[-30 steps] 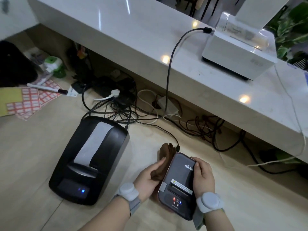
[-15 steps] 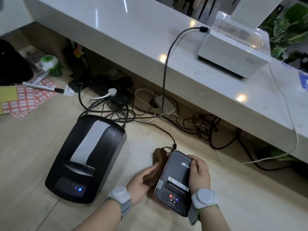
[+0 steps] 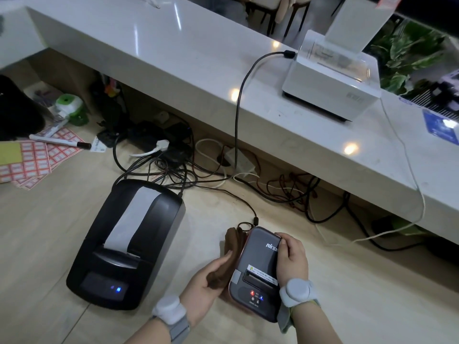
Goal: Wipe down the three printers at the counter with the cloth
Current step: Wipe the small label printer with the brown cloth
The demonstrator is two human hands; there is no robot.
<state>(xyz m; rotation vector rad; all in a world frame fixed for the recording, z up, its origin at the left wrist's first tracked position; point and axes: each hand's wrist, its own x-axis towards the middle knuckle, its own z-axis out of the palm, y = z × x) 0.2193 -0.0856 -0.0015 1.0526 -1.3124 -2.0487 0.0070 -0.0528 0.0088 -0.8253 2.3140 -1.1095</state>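
- I am looking down through the head camera at a pale wooden desk [image 3: 44,244] where a person is working with both hands.
- The left hand [image 3: 203,281] is curling round a brown cloth [image 3: 229,254], thumb lying along its top, and is holding it against the left side of a small dark grey printer [image 3: 255,266].
- The cloth is bunching upward past the fingers, reaching almost to the printer's far left corner.
- The right hand [image 3: 291,256] is gripping the right side of the small printer, fingers bending over its upper right edge.
- Each wrist is wearing a pale band with a round puck on it.
- The small printer is sitting near the bottom centre of my view, showing a red and a blue light near its front edge.
- A large black printer [image 3: 124,244] is sitting on the desk to its left, apart from it, with a strip of white paper [image 3: 131,219] running up its lid and a blue light glowing at the front.
- A white printer [image 3: 330,80] is standing on the raised white tier [image 3: 173,58] behind, at upper right, with a black cable [image 3: 238,108] hanging from it.
- Tangled cables [image 3: 173,170] are lying under that tier.
- A marker pen [image 3: 59,142] is resting on red label sheets [image 3: 37,160] at far left.
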